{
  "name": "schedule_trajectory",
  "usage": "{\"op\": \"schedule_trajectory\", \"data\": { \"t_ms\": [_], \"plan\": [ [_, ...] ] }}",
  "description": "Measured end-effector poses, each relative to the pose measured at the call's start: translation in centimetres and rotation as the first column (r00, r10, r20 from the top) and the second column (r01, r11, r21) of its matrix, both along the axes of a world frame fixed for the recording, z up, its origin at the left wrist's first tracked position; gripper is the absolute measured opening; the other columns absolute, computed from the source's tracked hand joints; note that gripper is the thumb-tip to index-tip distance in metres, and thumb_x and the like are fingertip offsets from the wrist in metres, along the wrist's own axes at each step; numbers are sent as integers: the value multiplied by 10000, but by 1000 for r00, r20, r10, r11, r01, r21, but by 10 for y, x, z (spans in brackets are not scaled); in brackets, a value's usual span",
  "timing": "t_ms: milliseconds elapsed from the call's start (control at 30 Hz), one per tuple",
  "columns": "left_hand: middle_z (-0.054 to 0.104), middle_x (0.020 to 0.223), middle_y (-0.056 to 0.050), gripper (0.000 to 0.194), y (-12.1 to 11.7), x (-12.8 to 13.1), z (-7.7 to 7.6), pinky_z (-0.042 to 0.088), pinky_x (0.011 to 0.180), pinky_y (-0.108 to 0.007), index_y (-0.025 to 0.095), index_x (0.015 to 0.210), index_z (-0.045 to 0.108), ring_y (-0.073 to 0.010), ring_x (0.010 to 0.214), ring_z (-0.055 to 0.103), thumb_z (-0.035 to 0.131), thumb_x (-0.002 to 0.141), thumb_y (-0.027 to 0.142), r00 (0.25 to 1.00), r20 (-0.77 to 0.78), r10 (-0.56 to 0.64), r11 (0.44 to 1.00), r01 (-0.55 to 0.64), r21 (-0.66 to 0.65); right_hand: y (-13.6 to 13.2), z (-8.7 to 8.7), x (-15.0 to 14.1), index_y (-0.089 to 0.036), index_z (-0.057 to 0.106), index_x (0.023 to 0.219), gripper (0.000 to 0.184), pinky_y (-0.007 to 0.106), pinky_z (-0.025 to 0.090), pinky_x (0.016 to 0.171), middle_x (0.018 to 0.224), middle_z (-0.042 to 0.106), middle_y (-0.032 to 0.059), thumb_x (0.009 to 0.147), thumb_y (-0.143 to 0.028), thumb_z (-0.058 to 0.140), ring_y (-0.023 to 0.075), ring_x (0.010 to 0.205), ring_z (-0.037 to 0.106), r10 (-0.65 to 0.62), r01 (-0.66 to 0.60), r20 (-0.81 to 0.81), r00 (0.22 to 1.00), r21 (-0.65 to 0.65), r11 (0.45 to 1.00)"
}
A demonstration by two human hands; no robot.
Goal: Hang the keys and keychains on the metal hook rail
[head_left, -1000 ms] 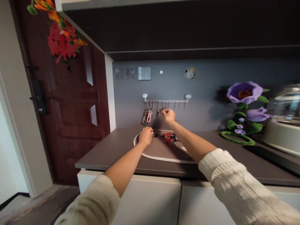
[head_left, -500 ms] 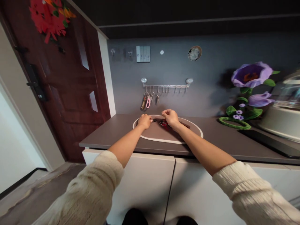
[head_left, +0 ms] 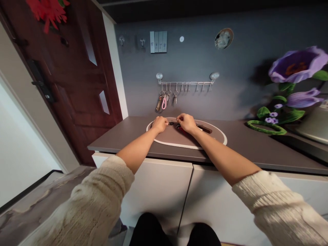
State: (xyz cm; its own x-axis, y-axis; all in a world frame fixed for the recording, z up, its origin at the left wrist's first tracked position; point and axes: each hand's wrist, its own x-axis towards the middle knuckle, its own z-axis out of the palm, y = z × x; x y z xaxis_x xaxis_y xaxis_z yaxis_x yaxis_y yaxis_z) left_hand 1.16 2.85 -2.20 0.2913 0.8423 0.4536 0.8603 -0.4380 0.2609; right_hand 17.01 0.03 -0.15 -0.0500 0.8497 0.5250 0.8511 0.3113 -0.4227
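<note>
Keys [head_left: 178, 126] lie in a bunch on the mat [head_left: 174, 140], partly under my right grip [head_left: 187, 123]. Its fingers are bent in, but I can't tell if they pinch one. My left grip [head_left: 160, 124] is right by a small dark bit [head_left: 171, 123], and I can't tell if it holds it. I should pinch softly with my fingertips, go slow, and watch that no rings snag.
</note>
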Motion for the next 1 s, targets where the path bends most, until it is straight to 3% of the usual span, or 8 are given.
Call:
{"op": "schedule_trajectory", "data": {
  "t_ms": [433,1000],
  "plan": [
    [610,971,-100,265,-9,2,5,389,818,-296,169,905,630,-193,938,529,379,862,243,995,-63,78,991,-70,114,1,-1,1,-175,642,821,149,233,399,706,834,669,50,760,-196,508,147,761,582,-6,7,38,999,-32,999],
    [607,965,-85,298,-14,4,11,375,840,-290,157,907,603,-186,944,520,323,882,257,994,101,40,974,-61,218,-3,2,-2,-167,629,849,155,224,399,681,822,670,53,770,-273,547,135,739,584,27,-27,15,1000,5,1000]
  ]
}}
